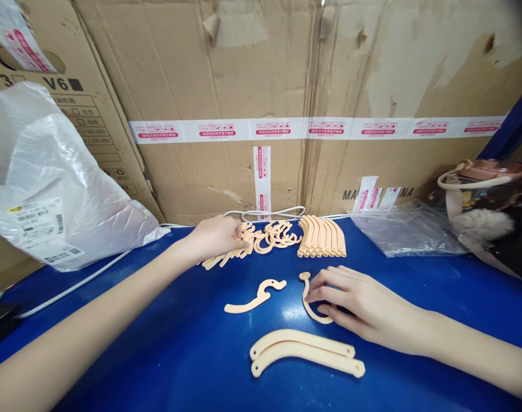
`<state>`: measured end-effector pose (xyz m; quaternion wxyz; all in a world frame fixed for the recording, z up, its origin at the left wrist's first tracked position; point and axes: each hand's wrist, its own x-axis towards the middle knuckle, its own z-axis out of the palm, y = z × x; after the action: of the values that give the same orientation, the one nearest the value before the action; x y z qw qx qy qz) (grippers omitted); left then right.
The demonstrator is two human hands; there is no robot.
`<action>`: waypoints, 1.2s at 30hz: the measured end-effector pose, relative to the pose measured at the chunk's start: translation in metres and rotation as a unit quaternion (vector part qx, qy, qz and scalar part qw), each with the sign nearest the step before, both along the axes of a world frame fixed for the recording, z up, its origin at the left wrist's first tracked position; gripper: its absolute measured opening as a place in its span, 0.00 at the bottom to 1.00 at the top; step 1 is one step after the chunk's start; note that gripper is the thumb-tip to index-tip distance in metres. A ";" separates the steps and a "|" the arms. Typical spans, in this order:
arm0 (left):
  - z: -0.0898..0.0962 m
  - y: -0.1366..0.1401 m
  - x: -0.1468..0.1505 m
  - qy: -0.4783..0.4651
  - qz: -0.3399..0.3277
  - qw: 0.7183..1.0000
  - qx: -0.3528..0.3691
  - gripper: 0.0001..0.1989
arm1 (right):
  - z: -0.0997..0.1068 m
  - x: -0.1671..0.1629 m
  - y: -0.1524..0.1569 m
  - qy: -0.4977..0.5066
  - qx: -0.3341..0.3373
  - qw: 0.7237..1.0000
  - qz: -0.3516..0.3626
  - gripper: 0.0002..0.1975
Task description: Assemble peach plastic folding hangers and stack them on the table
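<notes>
W/ L hand [213, 236], touching hooked cream plastic pcs [279, 235] heaped at blue worktop's [166, 355] rear. Laid out: wavy cream pc [261, 297], 2 curved cream bars [306, 349]. To go: heap, stacked cream bars [320, 237]. Touching cream hook [318, 317] w/ R hand [364, 303], fingers half-curled; can't tell grips.

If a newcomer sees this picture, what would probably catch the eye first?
Most likely the two long, pale bars, curved and lying nearest the camera on the blue tabletop. Behind them, a neat stack of similar bars sits right of a jumbled pile, where the left hand is; the right hand touches a hooked piece.
</notes>
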<state>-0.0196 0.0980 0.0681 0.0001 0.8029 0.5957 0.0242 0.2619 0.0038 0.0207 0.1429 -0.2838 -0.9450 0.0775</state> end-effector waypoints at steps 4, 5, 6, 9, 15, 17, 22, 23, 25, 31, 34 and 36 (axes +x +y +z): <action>-0.002 -0.003 0.001 0.021 -0.012 0.999 -0.021 0.08 | 0.000 -0.001 -0.001 0.003 0.007 1.000 -0.002 0.11; -0.003 -0.002 0.002 0.023 -0.012 0.999 -0.030 0.09 | 0.000 0.000 -0.001 0.004 0.007 1.000 -0.001 0.11; -0.004 -0.001 0.002 0.024 -0.010 0.999 -0.039 0.10 | 0.001 0.000 -0.001 0.004 0.008 1.000 -0.001 0.11; -0.007 0.004 0.003 0.010 0.000 0.999 -0.046 0.12 | 0.000 0.000 -0.001 0.004 0.005 1.000 -0.001 0.12; 0.004 0.001 -0.002 -0.087 0.014 0.996 -0.003 0.10 | -0.001 0.001 0.000 0.001 -0.005 1.000 -0.001 0.12; 0.010 -0.010 -0.003 -0.121 0.010 0.993 0.001 0.14 | -0.002 0.001 0.000 0.000 -0.007 1.000 -0.001 0.12; 0.004 -0.058 0.004 -0.186 -0.002 0.982 -0.010 0.17 | -0.002 0.001 0.000 -0.002 0.000 1.000 -0.002 0.12; -0.002 -0.069 0.005 -0.219 -0.009 0.976 -0.007 0.16 | -0.002 0.001 0.000 0.000 0.003 1.000 -0.001 0.12; -0.016 -0.089 0.008 -0.261 -0.002 0.965 -0.022 0.15 | -0.002 0.001 0.000 0.003 0.007 1.000 0.000 0.12; -0.053 -0.112 0.002 -0.281 -0.013 0.957 -0.075 0.09 | -0.004 0.000 0.001 0.007 0.005 1.000 -0.001 0.13; -0.059 -0.112 0.000 -0.273 -0.019 0.958 -0.083 0.09 | -0.005 0.000 0.001 0.013 0.003 1.000 -0.002 0.12; -0.059 -0.113 0.001 -0.263 -0.014 0.961 -0.086 0.09 | -0.006 0.000 0.001 0.013 -0.002 1.000 -0.003 0.12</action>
<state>-0.0191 -0.0153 0.0087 0.2262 0.7731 0.5634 0.1836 0.2616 0.0046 0.0152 0.1545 -0.2860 -0.9420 0.0829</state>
